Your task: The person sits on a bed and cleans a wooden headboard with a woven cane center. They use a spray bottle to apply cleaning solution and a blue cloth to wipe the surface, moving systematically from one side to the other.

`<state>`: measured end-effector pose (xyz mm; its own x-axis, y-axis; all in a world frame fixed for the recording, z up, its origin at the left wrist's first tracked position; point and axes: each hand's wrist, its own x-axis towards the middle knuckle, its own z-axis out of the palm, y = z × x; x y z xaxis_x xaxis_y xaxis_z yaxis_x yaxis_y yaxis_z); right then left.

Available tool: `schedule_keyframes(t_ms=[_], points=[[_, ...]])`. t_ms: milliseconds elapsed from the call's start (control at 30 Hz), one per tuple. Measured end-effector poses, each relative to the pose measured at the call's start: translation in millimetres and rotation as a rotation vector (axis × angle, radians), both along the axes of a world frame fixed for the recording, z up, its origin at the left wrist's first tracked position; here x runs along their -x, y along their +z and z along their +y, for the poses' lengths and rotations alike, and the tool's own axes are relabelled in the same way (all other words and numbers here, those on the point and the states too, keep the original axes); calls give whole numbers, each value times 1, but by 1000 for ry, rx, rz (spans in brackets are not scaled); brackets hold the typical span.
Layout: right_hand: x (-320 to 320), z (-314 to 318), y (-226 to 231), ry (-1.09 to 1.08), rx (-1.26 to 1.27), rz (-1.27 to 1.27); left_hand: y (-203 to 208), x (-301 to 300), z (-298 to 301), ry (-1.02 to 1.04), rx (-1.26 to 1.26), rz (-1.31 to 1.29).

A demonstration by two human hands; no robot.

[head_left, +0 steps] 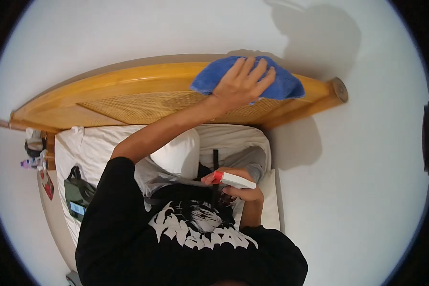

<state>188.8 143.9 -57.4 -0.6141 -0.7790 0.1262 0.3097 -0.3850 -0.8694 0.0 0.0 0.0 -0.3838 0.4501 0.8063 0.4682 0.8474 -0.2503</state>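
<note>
Nearest me, at lower centre, the right hand (248, 193) is wrapped around a white sprayer (239, 180), red nozzle (218, 177) facing frame-left. Beyond, at upper centre, I see the blue cloth (287, 85) directly beneath the left hand (240, 83), fingers spread; whether they grip, I cannot tell. Its long axis follows the wooden headboard (138, 74), above a white-sheeted bed (95, 145). Behind stands a pale wall (143, 26).

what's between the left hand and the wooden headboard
In the head view, a blue cloth lies between the left hand and the wooden headboard.
</note>
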Motion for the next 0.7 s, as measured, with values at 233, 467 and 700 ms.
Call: schedule_keyframes(t_ms=[233, 467, 700], points=[[-8, 59, 5, -227, -70, 33, 23, 47, 127, -64, 30, -83], [-14, 91, 12, -317, -68, 4, 23, 52, 164, 4, 169, -12], [-23, 87, 22, -400, -148, 171, -132, 92, 193, -303, 382, 133]])
